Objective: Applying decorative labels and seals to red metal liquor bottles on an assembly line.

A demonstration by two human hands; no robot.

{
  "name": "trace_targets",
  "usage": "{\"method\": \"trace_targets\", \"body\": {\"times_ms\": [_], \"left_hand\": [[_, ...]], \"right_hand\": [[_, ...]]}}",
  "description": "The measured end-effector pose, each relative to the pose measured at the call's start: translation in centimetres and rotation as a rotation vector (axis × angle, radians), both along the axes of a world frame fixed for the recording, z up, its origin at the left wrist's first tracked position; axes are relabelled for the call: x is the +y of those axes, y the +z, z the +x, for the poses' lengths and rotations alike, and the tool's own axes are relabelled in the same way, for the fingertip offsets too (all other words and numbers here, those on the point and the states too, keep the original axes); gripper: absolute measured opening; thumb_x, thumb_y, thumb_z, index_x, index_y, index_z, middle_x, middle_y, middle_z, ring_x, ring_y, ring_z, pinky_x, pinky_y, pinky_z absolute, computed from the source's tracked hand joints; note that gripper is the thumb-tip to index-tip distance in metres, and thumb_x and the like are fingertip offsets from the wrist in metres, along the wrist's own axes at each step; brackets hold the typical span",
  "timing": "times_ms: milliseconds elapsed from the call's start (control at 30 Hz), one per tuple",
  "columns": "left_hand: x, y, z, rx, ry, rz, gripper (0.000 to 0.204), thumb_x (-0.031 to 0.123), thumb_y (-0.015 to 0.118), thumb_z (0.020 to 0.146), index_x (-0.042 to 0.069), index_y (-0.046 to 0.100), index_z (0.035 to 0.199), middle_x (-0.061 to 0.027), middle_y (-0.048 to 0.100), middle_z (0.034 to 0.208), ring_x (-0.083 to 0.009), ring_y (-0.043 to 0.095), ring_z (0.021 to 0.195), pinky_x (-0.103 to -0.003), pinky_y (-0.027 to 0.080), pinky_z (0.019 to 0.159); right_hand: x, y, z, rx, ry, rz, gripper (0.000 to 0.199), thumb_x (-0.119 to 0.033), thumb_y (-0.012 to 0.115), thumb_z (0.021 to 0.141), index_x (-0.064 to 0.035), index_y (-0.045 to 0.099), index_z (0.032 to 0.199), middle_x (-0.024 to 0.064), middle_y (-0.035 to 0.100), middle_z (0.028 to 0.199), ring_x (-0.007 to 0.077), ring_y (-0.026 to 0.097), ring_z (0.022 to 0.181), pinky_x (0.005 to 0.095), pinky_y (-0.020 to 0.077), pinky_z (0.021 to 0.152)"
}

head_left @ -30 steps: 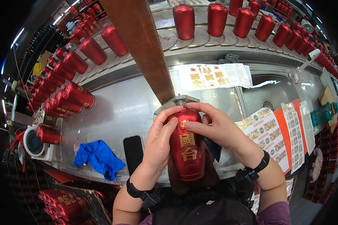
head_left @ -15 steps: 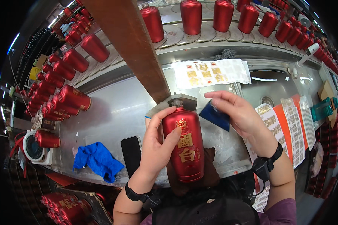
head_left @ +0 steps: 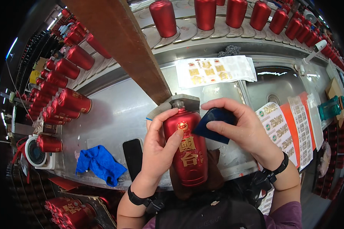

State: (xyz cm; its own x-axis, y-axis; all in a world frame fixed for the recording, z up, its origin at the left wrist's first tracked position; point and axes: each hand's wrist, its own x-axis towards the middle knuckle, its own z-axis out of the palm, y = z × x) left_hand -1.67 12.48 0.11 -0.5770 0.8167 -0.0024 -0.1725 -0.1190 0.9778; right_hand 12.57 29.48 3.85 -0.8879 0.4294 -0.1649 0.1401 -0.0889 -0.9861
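Observation:
A red bottle (head_left: 190,173) with gold characters and a round emblem lies tilted in front of me, its neck against a grey notched rest (head_left: 191,101). My left hand (head_left: 156,149) wraps its upper left side, thumb pressed on the front near the emblem. My right hand (head_left: 244,131) pinches a dark blue flat scraper (head_left: 218,115) between thumb and fingers. One corner of the scraper reaches the bottle's right side by the emblem; whether it touches I cannot tell. Brown cloth (head_left: 216,166) lies under the bottle.
Red bottles (head_left: 205,15) ride a curved conveyor behind the metal table. A brown beam (head_left: 130,45) crosses down to the bottle rest. Sticker sheets (head_left: 218,71) lie beyond, more at right near a sink (head_left: 271,82). A blue cloth (head_left: 100,164) and phone (head_left: 133,156) lie at left.
My right hand has brought the scraper left to the bottle's edge and turned it, thumb now flat on it. Conveyor bottles have shifted right. My left hand keeps its hold.

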Motion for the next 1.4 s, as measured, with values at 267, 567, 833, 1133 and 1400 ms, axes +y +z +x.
{"method": "trace_targets", "body": {"times_ms": [267,567,833,1133,1400], "left_hand": [[-0.1,-0.1,0.0,-0.019,-0.014,0.009,0.047,0.000,0.061,0.095,0.000,0.046,0.139,-0.0124,0.054,0.135,-0.0184,0.054,0.123,-0.033,0.042,0.106],[-0.1,-0.2,0.1,-0.011,0.001,0.004,0.049,-0.001,0.061,0.094,0.000,0.045,0.141,-0.0124,0.054,0.133,-0.0179,0.054,0.123,-0.032,0.044,0.105],[0.0,-0.7,0.3,0.029,0.016,-0.035,0.050,-0.001,0.062,0.093,0.002,0.047,0.140,-0.0108,0.048,0.132,-0.0189,0.053,0.125,-0.033,0.043,0.107],[-0.2,-0.6,0.3,0.047,0.012,-0.029,0.053,-0.002,0.064,0.091,0.002,0.046,0.140,-0.0105,0.047,0.132,-0.0192,0.052,0.126,-0.033,0.042,0.107],[0.0,-0.4,0.3,0.055,0.000,-0.016,0.055,0.000,0.067,0.090,0.002,0.046,0.141,-0.0117,0.052,0.132,-0.0189,0.053,0.124,-0.033,0.042,0.107]], "right_hand": [[-0.2,0.6,0.7,-0.025,-0.015,0.311,0.034,-0.005,0.071,0.089,-0.0040,0.065,0.122,-0.0007,0.063,0.102,0.0060,0.059,0.094,0.0218,0.0482,0.084],[-0.5,0.0,0.9,0.000,-0.035,0.094,0.035,-0.004,0.071,0.090,-0.0040,0.064,0.125,-0.0004,0.065,0.102,0.0057,0.060,0.094,0.0218,0.0495,0.084],[-0.4,-0.6,0.6,0.004,-0.063,-0.049,0.035,-0.006,0.071,0.090,-0.0047,0.064,0.124,0.0024,0.067,0.106,0.0086,0.062,0.096,0.0249,0.0503,0.087],[-0.9,0.2,0.0,0.039,-0.158,0.351,0.034,-0.008,0.073,0.087,-0.0060,0.066,0.120,0.0050,0.064,0.102,0.0132,0.062,0.095,0.0278,0.0495,0.084],[-1.0,0.4,0.2,0.058,-0.053,0.341,0.034,-0.006,0.073,0.086,-0.0054,0.067,0.119,0.0059,0.064,0.101,0.0150,0.062,0.093,0.0284,0.0492,0.083]]}}
